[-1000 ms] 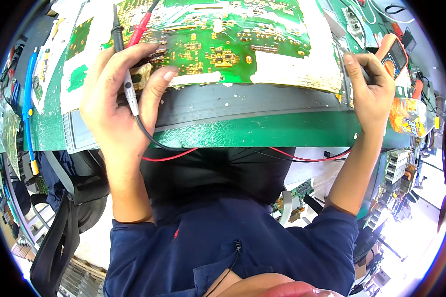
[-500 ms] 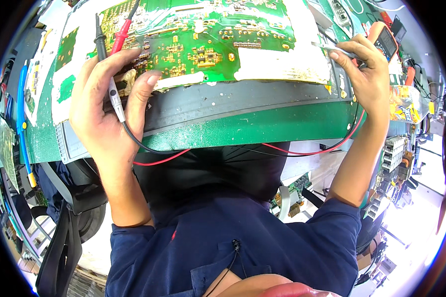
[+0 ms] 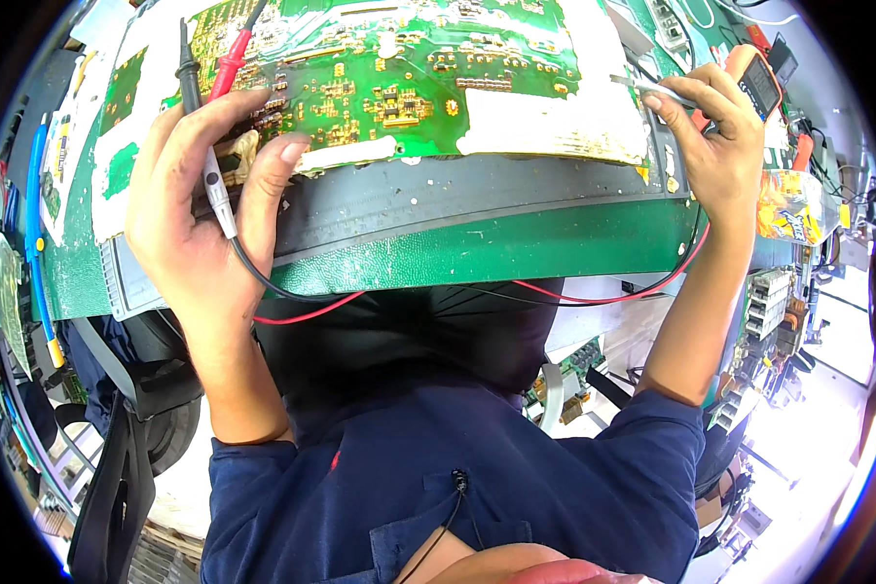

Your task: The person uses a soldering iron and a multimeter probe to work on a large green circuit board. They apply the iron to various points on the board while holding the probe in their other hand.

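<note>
A green circuit board (image 3: 389,73) with small gold-coloured parts and whitish patches lies across the far part of the bench. At its near left edge is my left hand (image 3: 200,190), fingers curled around a black test probe (image 3: 187,83) with a grey-white handle. A red test probe (image 3: 229,66) slants up just beyond its index finger. Index fingertip and thumb stand apart at the board's edge. My right hand (image 3: 715,136), over the board's right side, pinches a slim pale tool (image 3: 660,88) that looks like tweezers, its tip pointing left over the whitish patch.
An orange multimeter (image 3: 754,80) stands beyond my right hand. A clear bag with orange print (image 3: 793,206) lies near my right forearm. A grey mat (image 3: 438,200) lies under the board on the green bench (image 3: 496,243). Red and black leads (image 3: 594,300) hang along its front edge.
My left hand has shifted slightly left with the probes, as the whole view drifts a little. My right hand and its tool stay over almost the same part of the board.
</note>
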Demonstrator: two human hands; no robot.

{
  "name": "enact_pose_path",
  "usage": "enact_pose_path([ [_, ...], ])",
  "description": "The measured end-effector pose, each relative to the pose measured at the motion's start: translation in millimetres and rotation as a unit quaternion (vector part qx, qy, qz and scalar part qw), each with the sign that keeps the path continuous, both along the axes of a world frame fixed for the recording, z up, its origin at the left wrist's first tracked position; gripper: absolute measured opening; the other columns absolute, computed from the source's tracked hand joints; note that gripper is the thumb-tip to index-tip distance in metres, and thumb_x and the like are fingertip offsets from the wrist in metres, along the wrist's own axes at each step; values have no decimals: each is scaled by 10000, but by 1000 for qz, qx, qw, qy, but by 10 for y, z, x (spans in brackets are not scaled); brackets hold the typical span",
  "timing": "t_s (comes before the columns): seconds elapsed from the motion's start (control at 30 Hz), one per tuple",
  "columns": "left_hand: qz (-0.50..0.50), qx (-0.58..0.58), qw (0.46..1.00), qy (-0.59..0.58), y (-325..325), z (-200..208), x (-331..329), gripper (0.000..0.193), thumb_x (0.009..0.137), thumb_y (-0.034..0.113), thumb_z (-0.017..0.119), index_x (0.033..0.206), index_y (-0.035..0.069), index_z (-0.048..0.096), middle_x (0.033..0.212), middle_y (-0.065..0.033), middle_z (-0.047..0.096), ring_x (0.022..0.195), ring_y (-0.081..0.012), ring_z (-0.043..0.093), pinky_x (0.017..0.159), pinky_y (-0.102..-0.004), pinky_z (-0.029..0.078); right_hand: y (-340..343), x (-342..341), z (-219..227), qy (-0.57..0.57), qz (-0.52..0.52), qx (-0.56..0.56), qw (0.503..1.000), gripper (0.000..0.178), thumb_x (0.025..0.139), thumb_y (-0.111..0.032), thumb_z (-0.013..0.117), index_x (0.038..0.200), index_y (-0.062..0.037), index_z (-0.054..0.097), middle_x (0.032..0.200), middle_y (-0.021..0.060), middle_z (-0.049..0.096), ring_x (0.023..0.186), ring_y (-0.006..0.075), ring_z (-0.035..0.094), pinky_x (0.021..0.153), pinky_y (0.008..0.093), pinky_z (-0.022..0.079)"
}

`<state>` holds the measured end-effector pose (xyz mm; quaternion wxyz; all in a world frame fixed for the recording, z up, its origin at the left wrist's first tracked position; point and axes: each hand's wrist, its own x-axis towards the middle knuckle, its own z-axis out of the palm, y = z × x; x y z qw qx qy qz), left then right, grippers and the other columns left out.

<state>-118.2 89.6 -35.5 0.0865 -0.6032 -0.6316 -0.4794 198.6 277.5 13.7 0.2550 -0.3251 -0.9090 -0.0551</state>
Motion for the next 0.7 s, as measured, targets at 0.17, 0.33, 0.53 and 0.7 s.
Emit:
enact_pose_path([
  [0.17, 8, -49, 999, -10, -49, 24, 21, 271, 815, 37, 761, 1071, -22, 693, 940, -115, 670, 864, -194, 643, 813, -279, 493, 40, -40, -110, 44, 25, -25, 998, 226, 741, -146, 839, 889, -4, 743, 775, 52, 638, 726, 200, 606, 699, 290, 454],
  [0.33, -6, 1, 1000, -6, -5, -14, 5, 288, 757, 105, 839, 1000, 2, 724, 849, -96, 652, 769, -186, 625, 706, -275, 501, 75, -15, -122, 32, 36, -10, 999, 238, 740, -145, 837, 896, 6, 739, 774, 59, 645, 724, 195, 624, 705, 295, 466],
  [0.53, -10, 10, 1000, -6, 9, -18, 4, 275, 769, 92, 830, 1006, 1, 723, 851, -90, 650, 762, -179, 619, 700, -266, 493, 38, -89, -34, -7, 54, -43, 998, 198, 805, -80, 792, 924, 53, 709, 820, 81, 628, 762, 179, 630, 711, 280, 483],
  [0.7, -7, 2, 1000, -3, 9, -8, 25, 267, 778, 85, 821, 1010, -2, 722, 853, -85, 650, 763, -172, 618, 689, -261, 484, 85, -79, -76, -6, 69, -31, 997, 200, 818, -109, 787, 913, 48, 708, 805, 75, 627, 744, 179, 633, 700, 281, 473],
])
